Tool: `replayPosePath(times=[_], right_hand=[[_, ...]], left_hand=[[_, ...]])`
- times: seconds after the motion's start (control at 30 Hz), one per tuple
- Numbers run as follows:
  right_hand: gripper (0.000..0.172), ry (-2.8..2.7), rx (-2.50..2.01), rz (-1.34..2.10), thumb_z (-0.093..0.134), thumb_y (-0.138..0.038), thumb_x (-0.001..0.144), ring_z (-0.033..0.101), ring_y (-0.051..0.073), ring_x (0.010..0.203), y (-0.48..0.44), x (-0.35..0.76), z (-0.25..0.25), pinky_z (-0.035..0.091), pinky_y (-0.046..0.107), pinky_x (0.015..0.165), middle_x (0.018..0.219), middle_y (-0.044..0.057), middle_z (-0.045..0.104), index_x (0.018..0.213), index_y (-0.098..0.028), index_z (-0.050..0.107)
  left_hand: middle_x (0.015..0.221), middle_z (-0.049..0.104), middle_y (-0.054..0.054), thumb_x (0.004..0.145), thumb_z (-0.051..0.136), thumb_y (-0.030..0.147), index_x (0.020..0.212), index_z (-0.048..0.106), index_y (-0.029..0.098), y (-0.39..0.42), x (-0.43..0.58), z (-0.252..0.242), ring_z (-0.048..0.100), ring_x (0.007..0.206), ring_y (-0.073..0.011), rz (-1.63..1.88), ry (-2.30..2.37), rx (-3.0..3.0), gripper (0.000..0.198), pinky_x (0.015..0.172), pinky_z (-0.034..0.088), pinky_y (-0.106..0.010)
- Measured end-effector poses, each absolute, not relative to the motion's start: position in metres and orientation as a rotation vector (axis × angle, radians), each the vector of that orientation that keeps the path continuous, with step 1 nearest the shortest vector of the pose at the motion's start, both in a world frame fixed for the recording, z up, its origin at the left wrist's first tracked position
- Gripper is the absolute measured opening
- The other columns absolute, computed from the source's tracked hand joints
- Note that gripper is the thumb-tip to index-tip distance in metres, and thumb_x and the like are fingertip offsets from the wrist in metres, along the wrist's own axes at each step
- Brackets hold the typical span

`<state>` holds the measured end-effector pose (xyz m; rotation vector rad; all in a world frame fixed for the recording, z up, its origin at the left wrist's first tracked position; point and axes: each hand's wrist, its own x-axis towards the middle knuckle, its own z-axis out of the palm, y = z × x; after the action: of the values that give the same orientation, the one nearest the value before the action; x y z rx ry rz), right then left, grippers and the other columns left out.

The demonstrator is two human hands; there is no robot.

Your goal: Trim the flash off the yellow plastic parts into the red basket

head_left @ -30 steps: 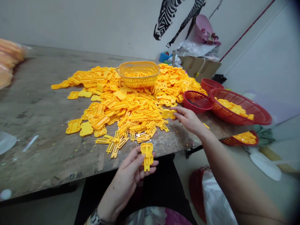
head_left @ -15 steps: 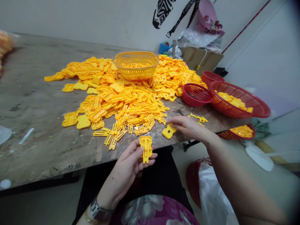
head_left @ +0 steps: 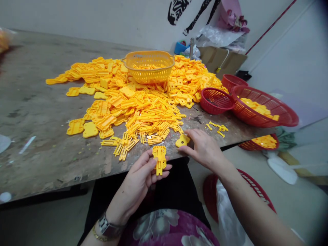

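My left hand (head_left: 146,169), closed near the table edge, holds a yellow plastic plate (head_left: 159,160) with a narrow strip along its middle, the strip's end jutting out below. To the right, my right hand (head_left: 203,147) has its thumb and fingers around a yellow plastic cover (head_left: 182,140) with a hole in it, at the front edge of the table. Part of that cover is behind the fingers. Just beyond my hands lies a heap of slotted yellow strips (head_left: 153,119). Wider yellow plates (head_left: 90,130) lie left of the strips.
A yellow basket (head_left: 151,77) of small parts stands on the large yellow pile. On the right are a small red basket (head_left: 216,106) and a wide red basket (head_left: 287,114) holding yellow parts. A red basket and white bag (head_left: 229,208) stand below the table.
My right hand has turned, its thumb now showing below the cover, and the cover has rotated in its grasp. My left hand keeps its plate in almost the same place.
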<state>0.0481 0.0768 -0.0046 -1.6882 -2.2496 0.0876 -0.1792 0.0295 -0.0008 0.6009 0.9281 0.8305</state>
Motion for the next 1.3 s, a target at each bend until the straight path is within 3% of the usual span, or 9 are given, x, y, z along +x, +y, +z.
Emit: replayPosePath(times=[0.17, 0.73, 0.97, 1.3], right_hand=[[0.043, -2.185, -1.677, 0.086, 0.061, -0.044, 0.081, 0.057, 0.030, 0.101, 0.068, 0.041, -0.012, 0.046, 0.044, 0.087, 0.105, 0.012, 0.065, 0.116, -0.019, 0.057], [0.046, -2.140, -1.440, 0.148, 0.060, -0.036, 0.082, 0.057, 0.028, 0.108, 0.055, 0.041, -0.012, 0.046, 0.044, 0.091, 0.119, 0.011, 0.063, 0.124, -0.019, 0.052], [0.051, -2.186, -1.219, 0.272, 0.061, -0.032, 0.083, 0.052, 0.024, 0.118, 0.039, 0.024, 0.009, 0.042, 0.041, 0.100, 0.127, 0.009, 0.058, 0.131, -0.023, 0.045], [0.053, -2.285, -1.160, 0.260, 0.062, -0.032, 0.082, 0.053, 0.026, 0.115, 0.033, 0.008, 0.006, 0.043, 0.043, 0.096, 0.124, 0.011, 0.060, 0.130, -0.017, 0.046]], left_hand=[[0.116, 0.064, -0.015, 0.087, 0.056, 0.025, 0.117, 0.053, 0.016, 0.030, -0.179, -0.002, 0.068, 0.096, -0.0243, 0.839, 0.926, 0.594, 0.031, 0.081, 0.055, -0.034], [0.116, 0.063, -0.013, 0.090, 0.051, 0.023, 0.114, 0.052, 0.016, 0.026, -0.176, -0.001, 0.067, 0.098, -0.0238, 0.859, 0.887, 0.591, 0.025, 0.085, 0.054, -0.035], [0.118, 0.063, -0.011, 0.091, 0.049, 0.021, 0.115, 0.054, 0.017, 0.025, -0.174, -0.003, 0.066, 0.098, -0.0212, 0.875, 0.838, 0.599, 0.025, 0.085, 0.055, -0.035], [0.117, 0.061, -0.008, 0.092, 0.046, 0.023, 0.113, 0.057, 0.018, 0.025, -0.171, -0.009, 0.062, 0.095, -0.0150, 0.933, 0.757, 0.544, 0.023, 0.082, 0.055, -0.030]])
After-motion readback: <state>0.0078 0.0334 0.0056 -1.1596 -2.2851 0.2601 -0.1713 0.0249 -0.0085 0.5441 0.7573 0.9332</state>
